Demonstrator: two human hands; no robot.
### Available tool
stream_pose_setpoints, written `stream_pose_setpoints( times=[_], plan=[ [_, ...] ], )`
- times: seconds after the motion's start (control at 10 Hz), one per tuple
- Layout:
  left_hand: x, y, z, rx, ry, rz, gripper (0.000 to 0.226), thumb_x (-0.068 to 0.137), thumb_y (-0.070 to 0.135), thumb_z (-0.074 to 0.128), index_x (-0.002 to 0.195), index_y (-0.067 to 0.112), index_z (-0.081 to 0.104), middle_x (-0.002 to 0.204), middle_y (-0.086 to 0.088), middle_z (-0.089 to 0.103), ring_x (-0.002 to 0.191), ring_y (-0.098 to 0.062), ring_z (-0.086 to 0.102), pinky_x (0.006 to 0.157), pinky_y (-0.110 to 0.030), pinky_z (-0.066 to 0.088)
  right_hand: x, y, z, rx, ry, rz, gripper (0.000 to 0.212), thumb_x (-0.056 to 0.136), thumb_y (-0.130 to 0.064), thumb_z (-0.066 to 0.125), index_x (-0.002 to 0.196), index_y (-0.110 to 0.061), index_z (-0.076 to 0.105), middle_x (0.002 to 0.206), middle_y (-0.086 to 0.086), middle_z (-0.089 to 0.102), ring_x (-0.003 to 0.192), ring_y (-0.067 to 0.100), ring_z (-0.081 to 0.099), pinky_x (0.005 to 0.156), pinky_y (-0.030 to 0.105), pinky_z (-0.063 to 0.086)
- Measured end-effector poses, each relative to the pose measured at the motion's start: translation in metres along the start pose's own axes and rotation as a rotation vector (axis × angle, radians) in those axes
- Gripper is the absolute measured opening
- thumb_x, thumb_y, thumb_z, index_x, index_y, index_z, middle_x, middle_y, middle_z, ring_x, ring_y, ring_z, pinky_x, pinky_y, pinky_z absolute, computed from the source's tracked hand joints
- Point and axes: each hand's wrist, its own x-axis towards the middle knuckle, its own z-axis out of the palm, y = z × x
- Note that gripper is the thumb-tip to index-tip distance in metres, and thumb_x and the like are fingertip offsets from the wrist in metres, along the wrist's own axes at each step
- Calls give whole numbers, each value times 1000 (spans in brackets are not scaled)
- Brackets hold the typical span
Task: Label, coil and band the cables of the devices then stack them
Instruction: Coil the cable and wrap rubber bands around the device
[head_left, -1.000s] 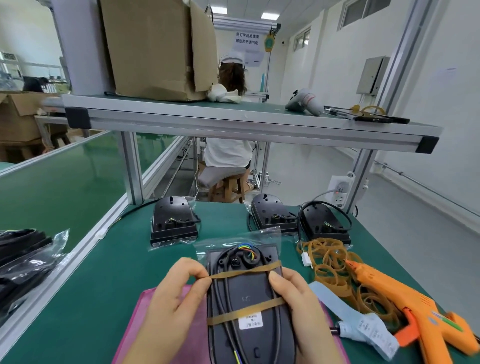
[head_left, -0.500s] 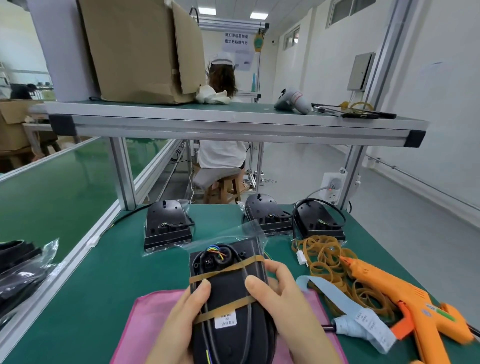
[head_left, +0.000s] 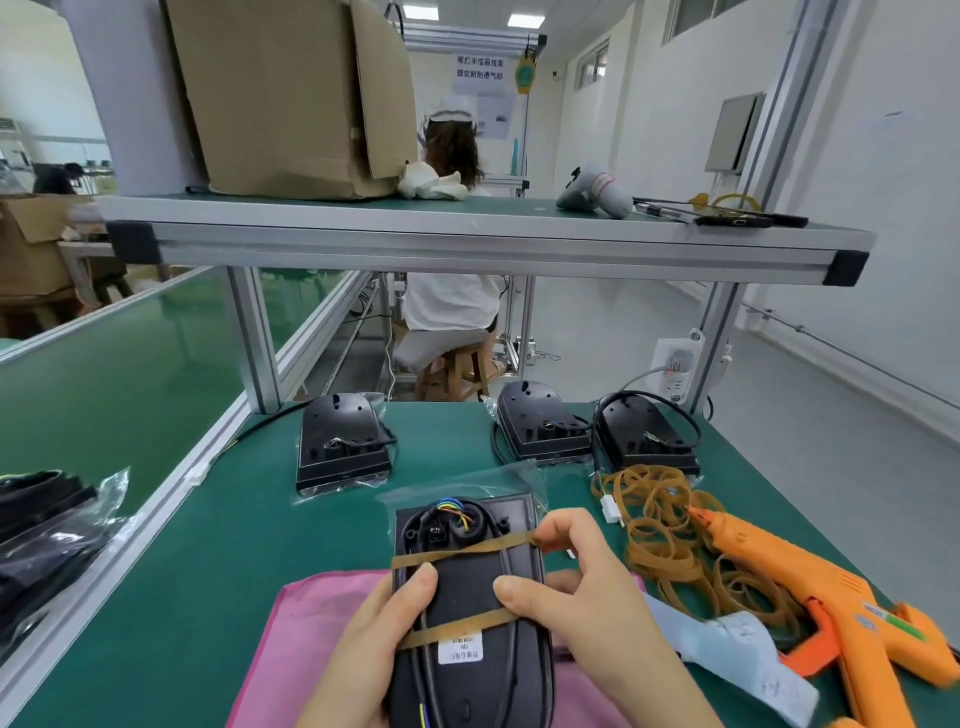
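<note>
I hold a black device flat over a pink cloth, its cable run along its back. Two tan rubber bands cross it: an upper band and a lower band above a white label. My left hand grips the device's left edge, thumb on top. My right hand grips the right edge, its fingers pinching the upper band at the corner. Three more black devices lie further back on the green table.
A heap of loose rubber bands and an orange glue gun lie at the right, with a strip of labels beside my right hand. Bagged black parts sit on the left conveyor. A shelf hangs overhead; a person sits beyond.
My left hand let go of the upper band and dropped to the device's left edge. My right hand reached up and now pinches that band at the right corner.
</note>
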Motion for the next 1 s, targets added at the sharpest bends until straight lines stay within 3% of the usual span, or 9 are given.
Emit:
stream_pose_setpoints(
  times=[0.1,0.2,0.3,0.5,0.6,0.7,0.8,0.9,1.0],
  plan=[
    [-12,9,11,-1,-87,8,47,60,40,82,101,19,76,107,-15,73,98,-33,71,73,-39,60,0,2,-3,57,-61,55,42,58,-45,80,82,-39,46,71,-11,54,61,10,47,58,19,43],
    [-9,10,13,6,-111,21,47,60,32,75,102,12,75,101,-17,74,90,-32,73,67,-35,59,1,5,-2,160,-89,100,45,52,-42,79,78,-30,45,72,8,53,66,19,45,67,33,40],
    [-12,14,18,59,-67,38,51,64,33,73,109,10,70,100,-14,75,91,-29,73,77,-37,55,1,9,-1,232,-84,115,47,55,-32,80,82,-19,44,71,13,50,68,22,43,69,35,36],
    [-16,15,19,111,-64,57,51,63,35,73,107,10,71,99,-11,76,90,-26,74,70,-31,57,1,18,0,234,-56,133,47,55,-29,81,77,-13,43,63,6,42,60,18,37,54,27,31],
    [-15,14,20,106,-47,68,43,69,30,72,106,8,69,97,-12,76,86,-26,74,60,-24,57,2,24,3,283,-42,182,49,53,-25,81,84,-11,46,75,7,56,62,20,49,58,29,40],
    [-15,14,22,137,-11,104,31,80,23,72,108,10,68,96,-8,76,86,-23,74,62,-25,56,5,33,8,390,-13,241,58,53,-21,79,104,-20,53,101,5,68,80,20,69,70,31,54],
    [-11,15,22,210,3,142,30,82,21,73,111,14,66,96,-1,77,89,-16,73,72,-26,55,7,36,12,520,-71,301,67,58,-7,84,118,-17,57,107,18,70,100,35,67,96,50,49],
    [-14,17,22,257,-78,181,25,85,18,70,109,24,64,93,17,75,85,5,69,66,-7,49,9,38,14,699,-144,341,45,68,-1,67,113,1,63,107,27,68,96,41,67,91,55,51],
    [-12,18,15,247,-93,139,30,77,38,70,105,38,58,87,35,68,81,26,58,61,3,43,10,42,15,808,-114,360,41,69,3,61,110,5,64,107,30,67,86,38,68,77,50,58]
  ],
)
